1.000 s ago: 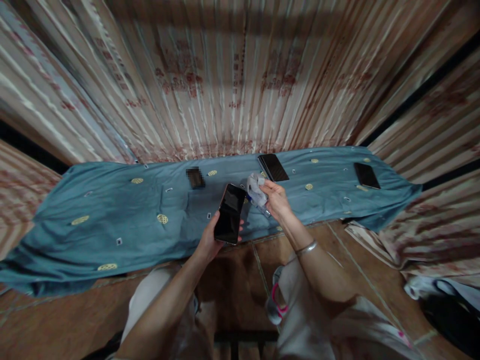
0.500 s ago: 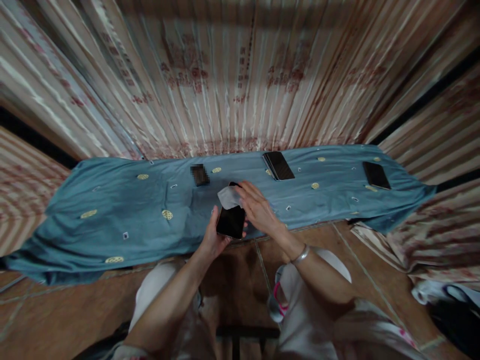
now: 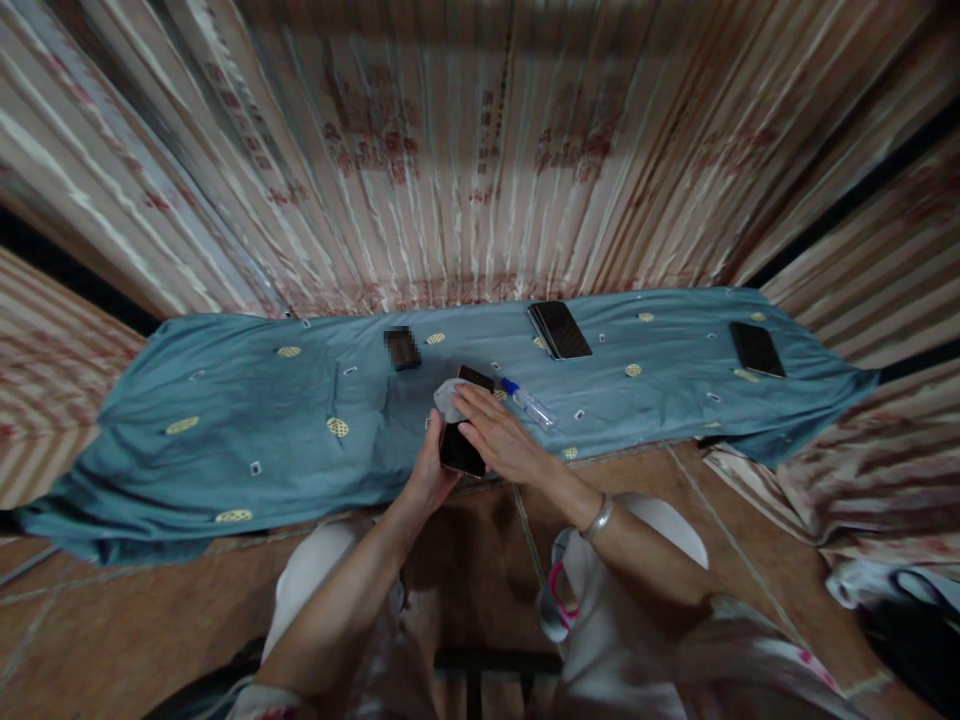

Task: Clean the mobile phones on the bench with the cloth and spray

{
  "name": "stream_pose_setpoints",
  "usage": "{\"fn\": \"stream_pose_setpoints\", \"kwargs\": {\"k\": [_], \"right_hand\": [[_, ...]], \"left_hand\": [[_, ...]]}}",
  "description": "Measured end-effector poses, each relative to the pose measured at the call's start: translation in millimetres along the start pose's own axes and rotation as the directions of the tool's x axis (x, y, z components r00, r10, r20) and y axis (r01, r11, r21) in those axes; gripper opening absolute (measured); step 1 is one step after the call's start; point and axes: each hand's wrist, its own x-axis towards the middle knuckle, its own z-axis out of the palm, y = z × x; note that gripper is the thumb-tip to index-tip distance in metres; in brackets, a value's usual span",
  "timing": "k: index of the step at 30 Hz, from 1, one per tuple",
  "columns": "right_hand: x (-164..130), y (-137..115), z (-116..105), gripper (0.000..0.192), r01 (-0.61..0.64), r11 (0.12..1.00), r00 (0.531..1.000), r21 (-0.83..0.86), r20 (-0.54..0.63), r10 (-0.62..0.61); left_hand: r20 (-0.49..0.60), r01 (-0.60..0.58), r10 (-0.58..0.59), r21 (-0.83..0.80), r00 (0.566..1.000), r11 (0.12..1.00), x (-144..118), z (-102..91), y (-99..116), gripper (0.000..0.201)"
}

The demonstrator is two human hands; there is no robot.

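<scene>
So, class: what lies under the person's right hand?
Under the right hand a pale cloth is pressed onto a dark phone, which the left hand holds. Most of the phone's screen is covered.

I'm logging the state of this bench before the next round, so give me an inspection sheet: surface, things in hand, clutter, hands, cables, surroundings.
Surface: blue cloth with yellow motifs covers the bench, wrinkled, its edge hanging over the front.
Things in hand: dark phone held over the cloth's near edge; white wipe pressed on its upper part.
Clutter: small spray bottle lying on its side right of the phone; stacked phones behind; single phone far right; small dark item, blurred.
Hands: left hand grips the phone's left edge; right hand flat on the wipe and screen.
Cables: nothing seen.
Surroundings: corrugated metal wall; tiled floor.
</scene>
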Motion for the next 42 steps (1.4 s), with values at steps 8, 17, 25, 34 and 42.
{"fn": "stream_pose_setpoints", "kwargs": {"k": [8,17,25,34,42], "right_hand": [[-2,-2,3,0.047,0.026,1.000,1.000,0.015,0.016,-0.026],[2,7,-6,0.045,-0.100,0.993,0.994,-0.063,-0.038,0.098],[5,5,-1,0.038,-0.015,0.998,1.000,-0.057,-0.026,0.014],[7,26,-7,0.058,-0.208,0.978,0.976,0.031,-0.056,0.209],[5,23,-1,0.058,-0.189,0.981,0.980,0.032,-0.054,0.191]], "left_hand": [[-0.008,-0.105,0.105,0.051,0.994,0.993,7,-3.9,-6,0.048],[0.075,-0.045,0.030,0.216,0.997,0.975,5,-1.4,-11,0.051],[0.036,-0.043,0.036,0.191,0.999,0.981,12,-10.0,-14,0.045],[0.147,-0.043,0.017,0.173,0.989,0.984,-3,-5.2,0,0.046],[0.135,0.017,-0.022,0.043,0.991,0.999,-7,-3.1,15,0.060]]}}
